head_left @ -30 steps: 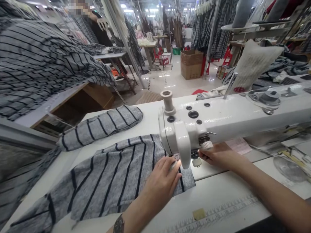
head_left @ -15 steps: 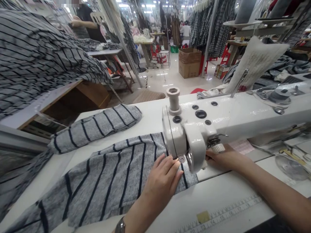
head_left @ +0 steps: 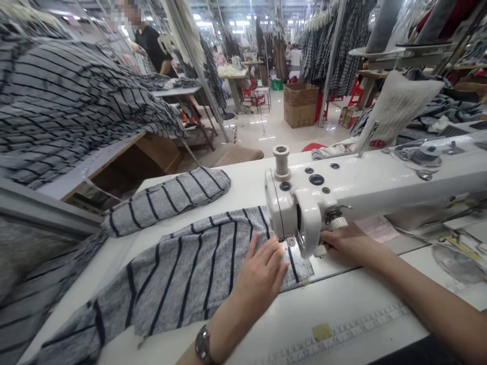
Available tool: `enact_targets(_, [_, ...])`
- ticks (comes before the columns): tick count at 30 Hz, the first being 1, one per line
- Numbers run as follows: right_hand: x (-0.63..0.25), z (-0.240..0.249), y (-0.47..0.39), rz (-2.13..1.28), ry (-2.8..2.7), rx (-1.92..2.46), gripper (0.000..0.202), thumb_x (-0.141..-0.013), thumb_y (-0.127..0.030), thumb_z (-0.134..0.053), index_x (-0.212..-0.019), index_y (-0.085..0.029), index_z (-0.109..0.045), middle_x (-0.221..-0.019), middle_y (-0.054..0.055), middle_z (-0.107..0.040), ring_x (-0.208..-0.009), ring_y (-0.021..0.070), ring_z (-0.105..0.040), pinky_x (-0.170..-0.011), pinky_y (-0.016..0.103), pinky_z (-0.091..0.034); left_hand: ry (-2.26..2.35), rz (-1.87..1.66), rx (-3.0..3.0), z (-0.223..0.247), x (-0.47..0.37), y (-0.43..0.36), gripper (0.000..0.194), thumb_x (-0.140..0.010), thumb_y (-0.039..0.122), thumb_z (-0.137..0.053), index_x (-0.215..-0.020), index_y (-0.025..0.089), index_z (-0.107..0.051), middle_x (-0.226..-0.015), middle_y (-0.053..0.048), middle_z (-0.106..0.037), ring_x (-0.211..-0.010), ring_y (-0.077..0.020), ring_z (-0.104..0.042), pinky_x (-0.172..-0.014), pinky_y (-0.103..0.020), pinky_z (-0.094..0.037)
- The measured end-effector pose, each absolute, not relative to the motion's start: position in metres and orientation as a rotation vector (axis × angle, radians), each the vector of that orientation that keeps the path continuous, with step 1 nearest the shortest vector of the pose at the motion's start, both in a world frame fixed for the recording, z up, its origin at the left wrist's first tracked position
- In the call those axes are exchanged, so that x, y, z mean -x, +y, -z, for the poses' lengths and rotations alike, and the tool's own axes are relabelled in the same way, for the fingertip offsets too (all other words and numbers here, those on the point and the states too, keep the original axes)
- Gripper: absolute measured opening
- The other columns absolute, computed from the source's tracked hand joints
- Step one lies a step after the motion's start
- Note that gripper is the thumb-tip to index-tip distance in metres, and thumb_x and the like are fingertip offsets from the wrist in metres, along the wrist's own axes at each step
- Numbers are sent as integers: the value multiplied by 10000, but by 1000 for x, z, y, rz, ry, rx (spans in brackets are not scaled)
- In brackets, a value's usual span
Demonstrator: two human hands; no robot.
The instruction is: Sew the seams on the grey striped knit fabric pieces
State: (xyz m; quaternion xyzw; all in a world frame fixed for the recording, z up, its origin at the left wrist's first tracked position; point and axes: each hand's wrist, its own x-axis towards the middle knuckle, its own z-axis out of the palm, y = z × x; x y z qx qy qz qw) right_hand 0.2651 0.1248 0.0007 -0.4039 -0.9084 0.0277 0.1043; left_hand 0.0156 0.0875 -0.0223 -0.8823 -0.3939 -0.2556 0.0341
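Observation:
My left hand lies flat with fingers stretched on a grey knit fabric piece with dark stripes, its fingertips close to the needle area of a white sewing machine. The fabric's right end passes under the machine head. My right hand is behind and to the right of the head, beneath the arm, with fingers curled. The machine hides its fingertips, so what they hold cannot be made out. A folded striped fabric piece rests on the table beyond the first one.
A ruler strip runs along the white table's front, with a yellow patch beside it. A heap of striped fabric covers a table at left. Thread cones stand at upper right. A person stands at back left.
The camera view has shifted, so the table and machine appear farther right and slightly higher. Both hands keep nearly the same places at the machine. More of the person at back left shows.

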Motion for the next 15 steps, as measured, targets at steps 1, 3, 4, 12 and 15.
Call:
enact_targets(1, [-260, 1, 119, -42, -2675, 1108, 307, -983, -243, -461, -777, -182, -681, -661, 33, -642, -548, 142, -554, -517, 258, -302, -1229, 755, 2719, 19, -14, 86, 167, -967, 151, -433, -1005, 158, -596, -1025, -113, -714, -1054, -286, -678, -1028, -643, -445])
enact_targets(3, [-244, 4, 104, 5, -2703, 904, 319, -1001, -245, -451, -770, -175, -658, -693, 43, -641, -581, 156, -584, -515, 268, -313, -1257, 699, 2711, 8, -7, 79, 173, -963, 142, -435, -979, 160, -606, -1077, -121, -706, -1052, -286, -675, -1030, -665, -425])
enact_targets(4, [-232, 4, 97, 9, -2734, 805, 302, -1008, -245, -452, -792, -173, -651, -715, 42, -639, -582, 156, -588, -505, 271, -315, -1267, 682, 2699, 1, -3, 74, 175, -959, 135, -436, -964, 161, -609, -1085, -119, -704, -1042, -280, -677, -1028, -657, -429])
enact_targets(12, [-105, 17, 37, -165, -2816, 569, 928, -582, -768, -764, -1171, -74, -582, -1065, 195, -658, -699, 284, -681, -539, 348, -501, -1476, 447, 2477, -71, 61, -2, 133, -929, 139, -510, -885, 160, -634, -967, -79, -703, -899, -220, -665, -854, -396, -563])
enact_targets(15, [-102, 42, -4, 59, -2742, 466, 464, -688, -444, -835, -974, -144, -624, -810, 62, -676, -460, 195, -591, -393, 304, -414, -1532, 275, 2419, -98, 91, -38, 121, -928, 154, -527, -883, 162, -639, -972, -82, -704, -883, -224, -674, -801, -376, -583])
